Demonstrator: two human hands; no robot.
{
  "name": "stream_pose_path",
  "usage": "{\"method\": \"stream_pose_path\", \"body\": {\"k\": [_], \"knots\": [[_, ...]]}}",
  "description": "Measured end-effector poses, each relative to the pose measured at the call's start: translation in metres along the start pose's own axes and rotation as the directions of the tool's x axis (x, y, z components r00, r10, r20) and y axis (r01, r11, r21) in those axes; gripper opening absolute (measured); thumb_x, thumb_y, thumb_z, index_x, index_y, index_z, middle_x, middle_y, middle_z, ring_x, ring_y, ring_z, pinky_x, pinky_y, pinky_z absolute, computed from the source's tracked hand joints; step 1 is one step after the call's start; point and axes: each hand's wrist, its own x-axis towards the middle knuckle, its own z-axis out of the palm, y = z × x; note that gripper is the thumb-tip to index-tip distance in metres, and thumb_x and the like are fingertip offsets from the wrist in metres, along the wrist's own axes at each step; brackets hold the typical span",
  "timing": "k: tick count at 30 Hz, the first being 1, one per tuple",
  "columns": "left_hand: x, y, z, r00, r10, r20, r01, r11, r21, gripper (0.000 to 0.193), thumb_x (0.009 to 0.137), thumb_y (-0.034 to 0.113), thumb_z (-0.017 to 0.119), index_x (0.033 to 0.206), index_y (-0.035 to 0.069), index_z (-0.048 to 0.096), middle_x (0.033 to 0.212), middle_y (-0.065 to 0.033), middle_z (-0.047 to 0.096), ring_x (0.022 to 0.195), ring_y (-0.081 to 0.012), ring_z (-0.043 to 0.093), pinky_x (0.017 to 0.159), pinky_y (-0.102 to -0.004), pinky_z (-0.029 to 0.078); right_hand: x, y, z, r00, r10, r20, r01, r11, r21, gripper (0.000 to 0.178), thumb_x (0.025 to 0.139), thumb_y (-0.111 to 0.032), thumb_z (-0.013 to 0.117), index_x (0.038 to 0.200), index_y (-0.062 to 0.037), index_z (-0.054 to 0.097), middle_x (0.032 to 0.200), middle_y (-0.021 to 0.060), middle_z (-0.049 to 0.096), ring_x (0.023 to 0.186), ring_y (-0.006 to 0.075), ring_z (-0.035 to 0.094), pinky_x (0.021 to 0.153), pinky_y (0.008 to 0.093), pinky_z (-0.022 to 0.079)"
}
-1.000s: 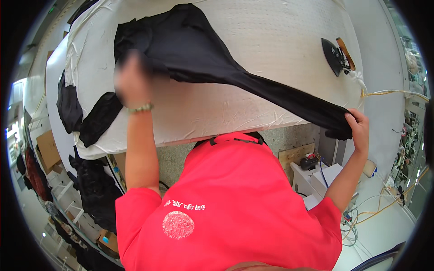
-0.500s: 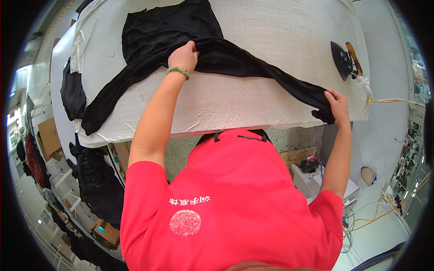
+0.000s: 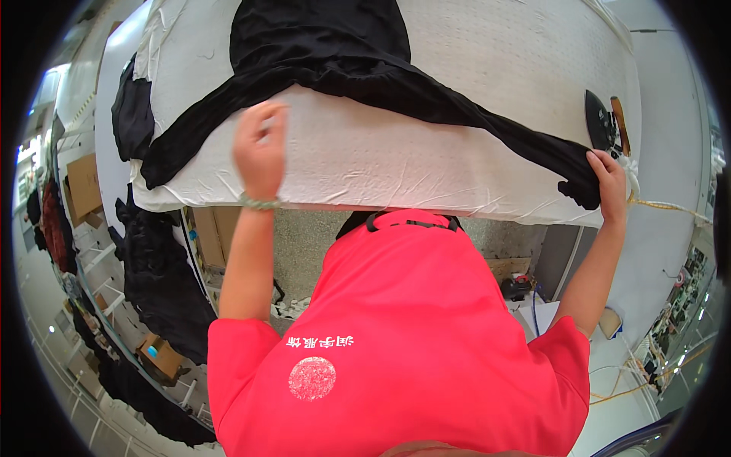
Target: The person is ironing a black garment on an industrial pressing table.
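A black long-sleeved garment [image 3: 324, 38] lies on the white padded table, its two sleeves stretched out to the left and right. Pinched in my right hand [image 3: 607, 177] is the end of the right-hand sleeve [image 3: 525, 141], near the table's right side. My left hand [image 3: 260, 145], slightly blurred, hovers just on the near side of the left-hand sleeve [image 3: 194, 126]. Its fingers are loosely bent with a gap at the thumb, and nothing shows in them. A green bead bracelet [image 3: 259, 202] circles that wrist. The garment's far part runs out of the picture.
An iron [image 3: 601, 122] with a wooden handle stands just beyond my right hand, a yellowish cord [image 3: 670, 209] trailing from the table edge. Another black cloth [image 3: 133, 114] hangs at the table's left edge. Dark garments [image 3: 164, 274] lie below left, near a cardboard box [image 3: 84, 179].
My left hand has let go of the garment's middle and come back toward me, leftward. My right hand has drawn the sleeve end farther right. The garment lies more spread.
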Motion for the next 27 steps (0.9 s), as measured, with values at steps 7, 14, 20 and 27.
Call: {"method": "stream_pose_path", "body": {"k": [7,14,20,27], "knots": [[0.06,0.001,0.133,0.914,0.01,0.407,-0.182,0.904,0.386,0.03,0.091,0.032,0.073,0.093,0.002,0.069,0.093,-0.0089,0.07,0.09,-0.0276,0.067,0.081,-0.034,0.053,-0.006,-0.015,-0.011,0.999,0.003,0.043,-0.001,0.999,-0.044,0.024,0.096,-0.022,0.067,0.107,-0.0007,0.072,0.094,-0.0015,0.068,0.089,0.0066,0.06,0.082,0.0228,0.046],[0.025,0.024,-0.001,0.834,-0.131,0.536,0.332,0.895,-0.299,0.018,0.085,0.014,0.08,0.092,0.002,0.069,0.081,0.0021,0.061,0.074,-0.0072,0.055,0.065,-0.0221,0.044,0.03,-0.001,-0.003,0.975,-0.089,0.204,0.139,0.959,-0.247,0.024,0.094,-0.018,0.064,0.106,0.0015,0.07,0.093,0.0007,0.068,0.089,0.0094,0.06,0.084,0.0254,0.047],[-0.062,-0.008,-0.07,0.682,-0.45,0.577,0.388,0.891,0.236,0.031,0.084,0.012,0.081,0.108,-0.002,0.068,0.091,0.0014,0.067,0.084,-0.0088,0.06,0.074,-0.0257,0.048,0.079,0.065,0.075,0.986,-0.166,0.006,0.153,0.896,-0.417,0.035,0.092,-0.023,0.069,0.118,0.0009,0.068,0.102,0.0083,0.074,0.097,0.0176,0.069,0.088,0.0309,0.052],[-0.151,-0.046,-0.017,0.769,-0.395,0.502,0.118,0.86,0.496,0.034,0.087,0.028,0.08,0.101,-0.002,0.07,0.086,-0.0067,0.071,0.08,-0.0154,0.063,0.071,-0.034,0.049,0.042,0.147,0.078,0.889,-0.071,-0.452,-0.075,0.952,-0.298,0.047,0.091,-0.037,0.072,0.119,-0.0006,0.068,0.108,0.0125,0.073,0.096,0.0226,0.07,0.087,0.0349,0.055]]}}
